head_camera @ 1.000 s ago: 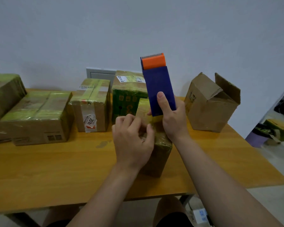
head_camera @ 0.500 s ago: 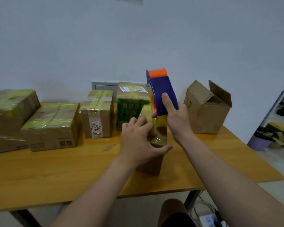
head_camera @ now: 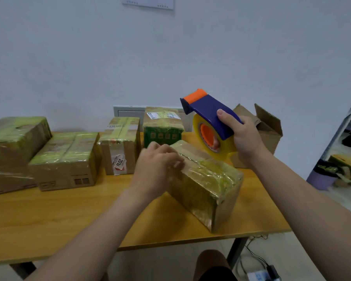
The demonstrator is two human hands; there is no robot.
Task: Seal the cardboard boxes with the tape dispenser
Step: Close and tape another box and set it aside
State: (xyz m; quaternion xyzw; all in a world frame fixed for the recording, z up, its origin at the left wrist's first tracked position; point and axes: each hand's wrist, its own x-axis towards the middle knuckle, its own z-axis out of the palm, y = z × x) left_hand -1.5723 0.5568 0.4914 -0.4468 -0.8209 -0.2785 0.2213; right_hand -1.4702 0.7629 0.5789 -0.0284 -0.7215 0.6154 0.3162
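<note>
The table (head_camera: 69, 220) took up most of my view. Its front edge ran across below my forearms, and its right edge fell away just past the work. Bare wood lay wide at the front left, between that front edge and the back row.

The row stood along the wall: a large wrapped carton (head_camera: 12, 142) at the far left, a lower taped carton (head_camera: 65, 159) touching it, a tall labelled one (head_camera: 120, 145) just beside that, then a green one (head_camera: 162, 126). An open box (head_camera: 267, 128) stood at the back right with its flaps up, near the table's right edge.

The box (head_camera: 207, 183) I was sealing lay on its side, slanted across the right half of the table. Its near corner came close to the front edge, and its far end pointed at the green one. Yellowish tape covered its top and near end, wrinkled at the edges.

The dispenser (head_camera: 211, 110) was in the air above the box's far right side, with its orange blade end tipped up and to the left. Its roll (head_camera: 227, 149) hung low over the box. I could not tell whether the two touched.

My right hand (head_camera: 245, 138) gripped the dispenser, thumb on the blue top and fingers wrapped underneath. My left hand (head_camera: 156, 169) lay over the box's top left edge, well apart from the right. Its fingertips were blurred, so I could not tell whether they pressed or pinched.
</note>
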